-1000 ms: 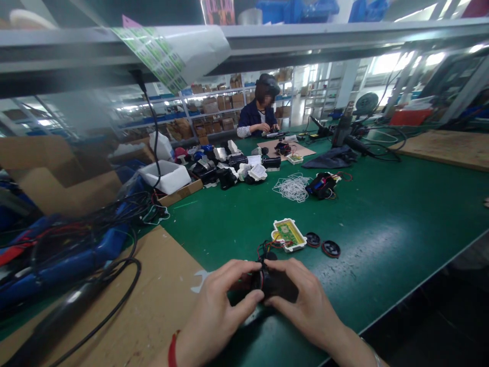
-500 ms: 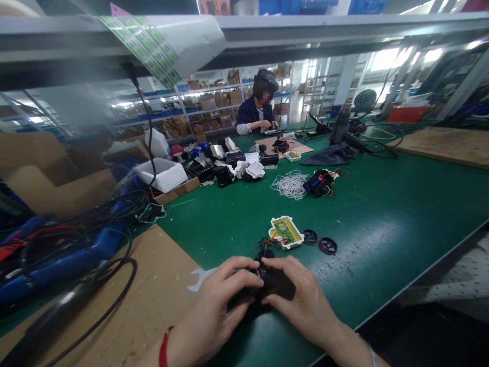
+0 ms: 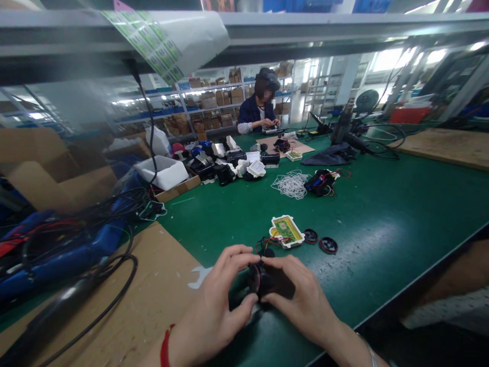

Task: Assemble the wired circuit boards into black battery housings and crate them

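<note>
Since half a second ago: the left thumb has tucked under the part and the hands have shifted up slightly.

Head view. The left hand (image 3: 216, 306), fingers curled, pinches the small black plastic housing (image 3: 275, 284) between thumb and forefinger. The right hand (image 3: 305, 300) clamps the other side, fingers wrapped over the top. Housing is at the near edge of the green table mat (image 3: 382, 214). Its red and black wires (image 3: 267, 241) run to the white tray with green circuit board (image 3: 287, 231) just behind. The roll of green-printed labels (image 3: 153, 41) overhead: text unreadable.

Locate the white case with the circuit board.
The white case sits mid head view on the green table, beyond the right hand, black caps at its right.
</note>
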### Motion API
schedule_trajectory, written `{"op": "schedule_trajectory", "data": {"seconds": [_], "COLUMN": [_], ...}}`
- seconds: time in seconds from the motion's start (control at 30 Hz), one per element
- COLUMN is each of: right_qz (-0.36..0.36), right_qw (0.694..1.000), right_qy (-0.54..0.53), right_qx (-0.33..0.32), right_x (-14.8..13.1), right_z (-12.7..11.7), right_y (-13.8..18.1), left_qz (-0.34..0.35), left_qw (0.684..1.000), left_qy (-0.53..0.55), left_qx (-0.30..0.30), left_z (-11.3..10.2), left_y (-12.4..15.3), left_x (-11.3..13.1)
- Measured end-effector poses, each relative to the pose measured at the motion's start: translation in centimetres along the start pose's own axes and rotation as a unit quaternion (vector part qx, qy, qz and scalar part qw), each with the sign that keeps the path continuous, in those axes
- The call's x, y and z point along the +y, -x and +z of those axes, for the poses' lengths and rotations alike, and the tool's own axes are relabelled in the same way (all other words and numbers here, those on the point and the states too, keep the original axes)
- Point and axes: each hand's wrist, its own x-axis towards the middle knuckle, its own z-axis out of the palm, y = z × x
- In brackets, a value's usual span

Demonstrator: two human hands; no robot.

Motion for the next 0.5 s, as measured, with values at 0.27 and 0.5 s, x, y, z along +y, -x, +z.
{"op": "schedule_trajectory", "data": {"seconds": [0.27, 0.5], "right_qz": [0.000, -0.009], "right_qw": [1.000, 1.000], "right_qy": [-0.001, -0.002], "right_qx": [-0.002, -0.001], "right_x": [0.1, 0.3], "right_z": [0.1, 0.1], "right_y": [0.2, 0.1], "left_qz": [-0.019, 0.087], "left_qw": [0.998, 0.988], "left_qy": [-0.051, -0.129], "left_qx": [-0.022, -0.023], "left_z": [-0.2, -0.4], "left_y": [-0.4, -0.1], "left_x": [0.0, -0.6]}}
